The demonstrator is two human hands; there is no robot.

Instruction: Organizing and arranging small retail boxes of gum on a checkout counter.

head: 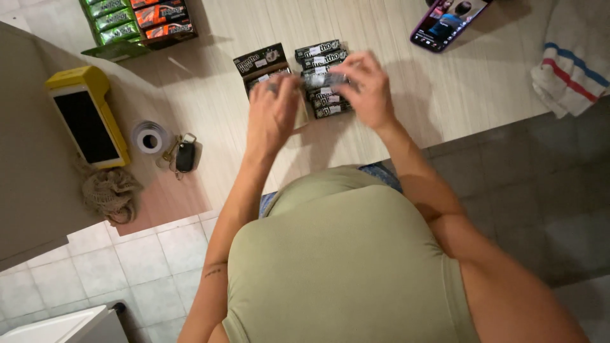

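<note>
Beyond the left hand, a dark box is lying open on the counter; beyond and under the right hand, a stack of dark rolls is sitting just beside that box. Well out past the left hand a display tray of green and orange packs is standing, and to its outer side a yellow terminal, a tape roll, keys and a bundle of twine are lying. Far beyond the right hand a phone is glowing, and a striped towel is resting to its outer side.

Both forearms are reaching forward from the body, converging over the rolls. The left hand is showing its back, fingers curled down; what they are pinching cannot be told, as the motion is blurring it. The right hand is curling over one roll, fingers closing on it.

That roll is lying between the two hands, its long axis running across from hand to hand, parallel to the stacked rolls.
</note>
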